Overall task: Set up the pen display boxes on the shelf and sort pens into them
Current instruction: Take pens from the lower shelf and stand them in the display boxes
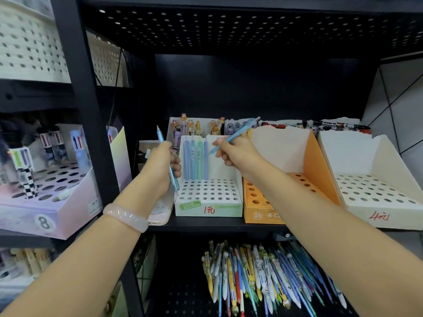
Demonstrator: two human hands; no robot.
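Pens: four stand in the white display box (208,197), while both hands (160,165) (235,152) each grip one.

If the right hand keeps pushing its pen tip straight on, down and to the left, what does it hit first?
Probably the row of pens standing at the back of the white box. The blue pen in the right hand aims its lower tip at them, though depth is unclear.

Black metal shelving (75,92) with a perforated shelf (229,26) overhead, pale wall (402,92) right.
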